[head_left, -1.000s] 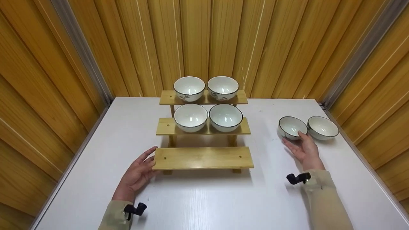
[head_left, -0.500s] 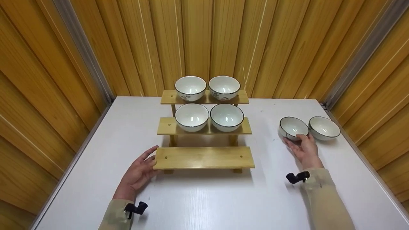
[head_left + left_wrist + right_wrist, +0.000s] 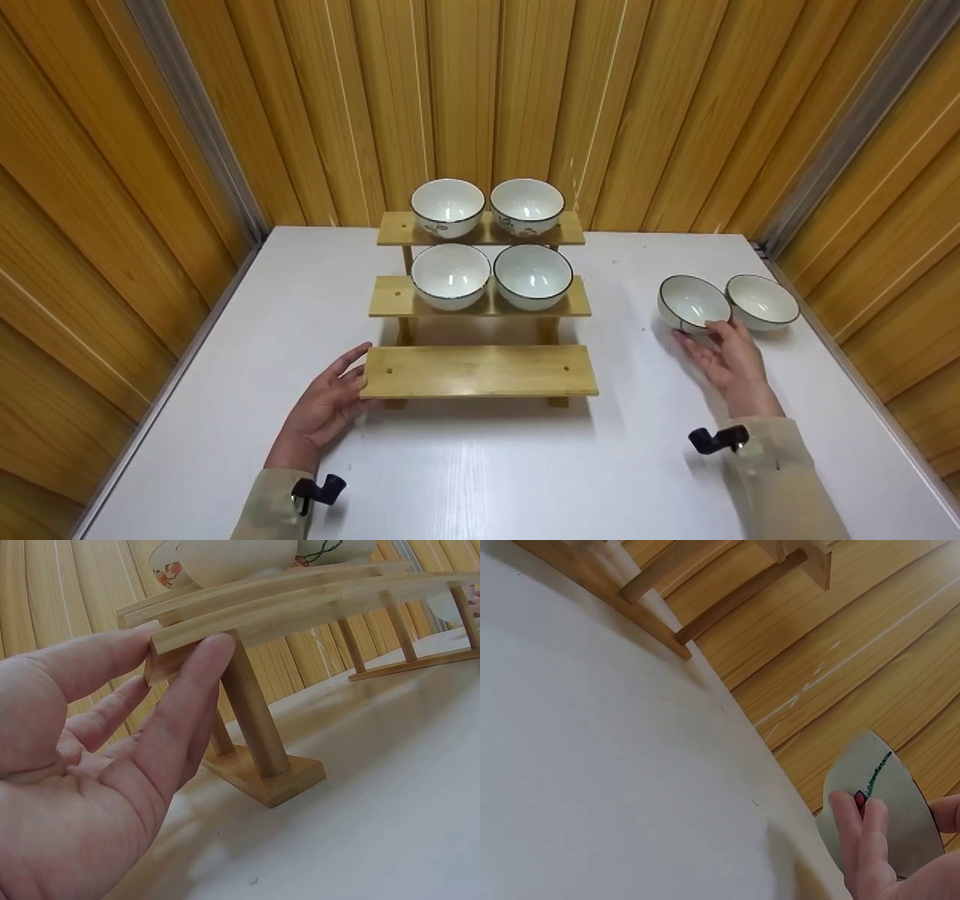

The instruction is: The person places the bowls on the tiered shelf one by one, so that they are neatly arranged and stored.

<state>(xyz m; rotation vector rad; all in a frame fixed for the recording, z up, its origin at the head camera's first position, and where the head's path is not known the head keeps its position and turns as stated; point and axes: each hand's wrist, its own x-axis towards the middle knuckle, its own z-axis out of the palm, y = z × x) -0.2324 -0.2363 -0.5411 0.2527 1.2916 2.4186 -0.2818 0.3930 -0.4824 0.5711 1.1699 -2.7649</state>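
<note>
My right hand point(image 3: 731, 367) holds a white bowl point(image 3: 691, 298) with a dark rim, the thumb at the rim and the fingers against the outer wall. In the right wrist view a green and red pattern marks that bowl point(image 3: 904, 810), and its shadow falls on the table below. At the left, my left hand point(image 3: 328, 405) grips the end of the lowest board of a three-step wooden stand point(image 3: 480, 371). The left wrist view has the fingertips on the end and underside of this board point(image 3: 199, 628). The lowest step bears nothing.
Another white bowl point(image 3: 763, 300) stands on the white table point(image 3: 480, 465) just right of the held one. Two bowls point(image 3: 491, 276) sit on the middle step and two patterned bowls point(image 3: 487, 206) on the top step. Wood-patterned walls point(image 3: 457, 90) enclose the back and sides.
The right hand has closed its grip on the bowl, which has come slightly nearer and to the right, its front tipped a little. The left hand stays at the stand.
</note>
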